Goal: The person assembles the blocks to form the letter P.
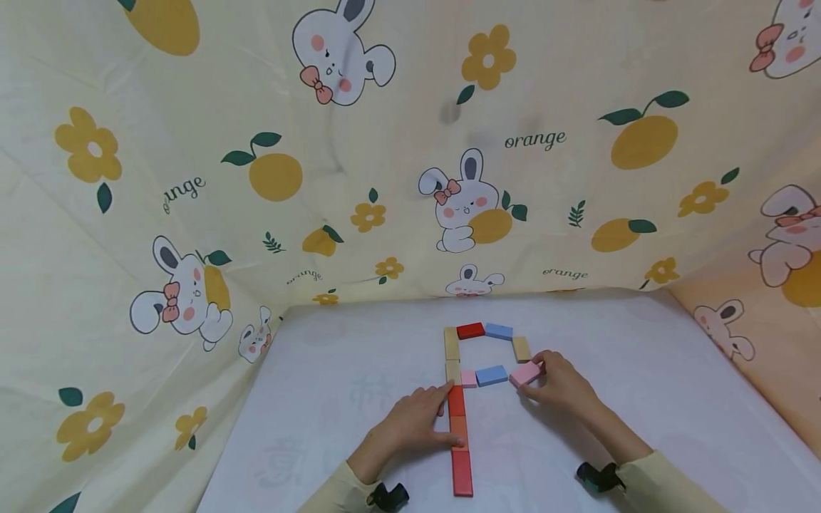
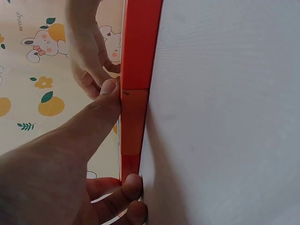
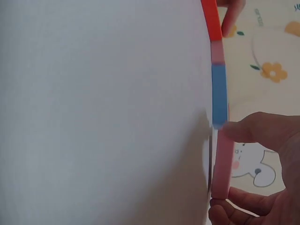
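Observation:
Small flat wooden blocks lie on the white table in a shape like a letter P. My right hand [image 1: 566, 383] pinches a pink block [image 1: 525, 373] between thumb and fingers at the lower right of the loop. In the right wrist view, this pink block [image 3: 223, 166] is close beside a blue block [image 3: 219, 96]. My left hand [image 1: 410, 422] rests along the stem, its thumb at the orange block [image 1: 458, 432] and its forefinger reaching the upper end of a red block [image 1: 456, 401]. A longer red block [image 1: 462, 474] forms the stem's foot.
Two tan blocks [image 1: 452, 343] top the stem. A red block [image 1: 471, 330], a blue block [image 1: 499, 330] and a tan block [image 1: 522, 349] curve round the loop. A small pink block [image 1: 469, 379] sits by the stem. Behind the table [image 1: 333, 356] hangs a patterned cloth [image 1: 385, 128].

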`<state>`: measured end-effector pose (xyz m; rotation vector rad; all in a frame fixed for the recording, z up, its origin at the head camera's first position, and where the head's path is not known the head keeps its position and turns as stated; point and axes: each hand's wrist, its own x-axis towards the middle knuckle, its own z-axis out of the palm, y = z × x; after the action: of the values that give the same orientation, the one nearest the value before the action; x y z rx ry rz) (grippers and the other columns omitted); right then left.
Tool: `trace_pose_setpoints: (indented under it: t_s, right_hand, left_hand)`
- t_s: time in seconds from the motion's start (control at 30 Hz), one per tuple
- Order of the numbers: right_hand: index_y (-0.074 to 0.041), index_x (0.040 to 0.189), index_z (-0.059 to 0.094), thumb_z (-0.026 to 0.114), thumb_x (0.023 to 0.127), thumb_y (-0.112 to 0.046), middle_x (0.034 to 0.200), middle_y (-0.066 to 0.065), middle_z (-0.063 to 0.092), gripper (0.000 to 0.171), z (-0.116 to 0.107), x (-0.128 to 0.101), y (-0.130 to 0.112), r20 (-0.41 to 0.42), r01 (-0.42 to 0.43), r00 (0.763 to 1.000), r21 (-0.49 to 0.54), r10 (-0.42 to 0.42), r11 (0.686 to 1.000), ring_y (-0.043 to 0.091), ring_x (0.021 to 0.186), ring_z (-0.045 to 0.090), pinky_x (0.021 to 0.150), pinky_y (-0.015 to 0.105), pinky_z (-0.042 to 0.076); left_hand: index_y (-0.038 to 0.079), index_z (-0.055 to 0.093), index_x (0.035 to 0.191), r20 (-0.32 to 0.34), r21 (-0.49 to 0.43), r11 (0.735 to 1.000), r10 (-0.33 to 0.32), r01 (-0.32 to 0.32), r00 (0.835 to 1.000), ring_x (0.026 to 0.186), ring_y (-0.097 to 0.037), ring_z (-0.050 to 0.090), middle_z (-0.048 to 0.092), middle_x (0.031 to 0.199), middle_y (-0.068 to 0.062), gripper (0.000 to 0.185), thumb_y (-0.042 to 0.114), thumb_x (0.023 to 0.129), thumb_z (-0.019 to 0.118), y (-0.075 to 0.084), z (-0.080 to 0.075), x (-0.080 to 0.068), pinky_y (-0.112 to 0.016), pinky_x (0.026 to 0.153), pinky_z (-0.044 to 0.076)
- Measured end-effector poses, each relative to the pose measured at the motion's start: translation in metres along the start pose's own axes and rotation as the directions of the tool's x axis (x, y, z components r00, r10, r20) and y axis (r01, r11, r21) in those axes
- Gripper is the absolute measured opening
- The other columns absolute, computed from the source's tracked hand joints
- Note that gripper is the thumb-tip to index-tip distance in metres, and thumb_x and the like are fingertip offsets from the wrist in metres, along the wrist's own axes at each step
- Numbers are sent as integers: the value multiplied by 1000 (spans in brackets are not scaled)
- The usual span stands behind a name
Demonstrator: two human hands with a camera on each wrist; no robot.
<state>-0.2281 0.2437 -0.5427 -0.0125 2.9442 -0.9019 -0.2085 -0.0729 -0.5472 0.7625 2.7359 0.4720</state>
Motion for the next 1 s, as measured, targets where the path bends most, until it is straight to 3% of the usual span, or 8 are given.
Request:
trace_pose_setpoints:
  t_s: [0.4,1.0]
  right_hand:
    - [10,126,58,92,82,-27,108,20,62,67,8,3,-4,-14,-9,1000,-12,9,1000,31,98,57,89,51,55]
    - [5,121,54,95,81,-30,105,19,61,68,6,5,1,-14,-24,1000,45,24,999,31,95,56,80,41,53]
  left_hand:
    - [23,39,168,4,-3,1000,-12,12,1000,93,-7,48,57,98,12,107,72,82,81,1,-1,0,-31,79,46]
    - [25,38,168,10,14,1000,-27,27,1000,100,-9,52,61,107,11,109,75,81,80,0,3,3,-37,90,52]
